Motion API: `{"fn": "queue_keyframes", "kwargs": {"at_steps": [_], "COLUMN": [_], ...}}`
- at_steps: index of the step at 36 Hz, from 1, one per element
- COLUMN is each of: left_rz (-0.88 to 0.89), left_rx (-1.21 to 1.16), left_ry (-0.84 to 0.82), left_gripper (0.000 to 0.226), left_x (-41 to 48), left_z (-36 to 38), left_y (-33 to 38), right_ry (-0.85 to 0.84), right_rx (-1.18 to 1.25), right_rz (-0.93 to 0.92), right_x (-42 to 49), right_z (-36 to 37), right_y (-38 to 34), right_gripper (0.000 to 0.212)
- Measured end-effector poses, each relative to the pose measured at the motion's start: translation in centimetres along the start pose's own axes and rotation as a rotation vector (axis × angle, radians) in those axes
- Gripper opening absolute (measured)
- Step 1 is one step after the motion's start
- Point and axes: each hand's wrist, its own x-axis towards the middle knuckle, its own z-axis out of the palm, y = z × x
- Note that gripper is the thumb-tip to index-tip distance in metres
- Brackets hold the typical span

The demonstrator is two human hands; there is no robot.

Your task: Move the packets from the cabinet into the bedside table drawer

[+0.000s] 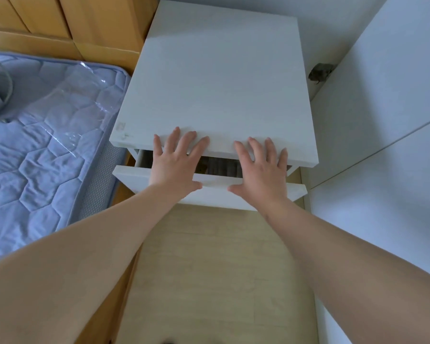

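Our left hand (pixel 176 162) and right hand (pixel 261 170) lie flat, fingers spread, grasping nothing. Palms rest on the slightly open drawer (pixel 214 194), fingertips on the bedside table (pixel 216 83) top's front edge. The drawer's contents (pixel 221 166) are too dim to name.

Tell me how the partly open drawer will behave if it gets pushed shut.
The drawer should probably slide straight rather than skew, since the left hand and right hand lie flat toward either end. Its smooth white front looks rigid, so it likely won't flex. Dark contents show in the gap, so it may feel weighty.
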Motion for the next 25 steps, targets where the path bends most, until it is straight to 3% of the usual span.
{"fn": "queue_keyframes", "kwargs": {"at_steps": [5, 9, 14, 20, 23, 25], "left_rz": [-0.049, -0.048, -0.08, -0.1, -0.098, -0.091], "left_rx": [-0.018, 0.04, 0.05, -0.01, -0.027, -0.04], "left_ry": [0.069, 0.249, 0.344, 0.244, 0.168, 0.097], "left_gripper": [0.077, 0.084, 0.085, 0.07, 0.068, 0.073], "left_x": [0.5, 1.1, 1.8, 1.7, 1.2, 0.6], "left_z": [0.6, 1.9, 2.4, 2.3, 1.5, 0.6], "left_y": [0.5, 0.3, 0.8, 1.1, 0.9, 1.0], "right_ry": [0.096, 0.275, 0.422, 0.318, 0.12, 0.046], "right_rx": [-0.069, -0.166, -0.187, -0.155, -0.069, -0.007], "right_rz": [0.059, 0.09, 0.09, 0.114, 0.084, 0.063], "right_x": [1.1, 2.2, 3.0, 2.9, 2.5, 1.9], "right_z": [1.0, 2.2, 3.2, 3.0, 1.8, 0.5], "right_y": [-0.6, -0.9, -0.9, -1.1, -0.7, -0.7], "right_gripper": [0.065, 0.082, 0.077, 0.072, 0.057, 0.06]}}
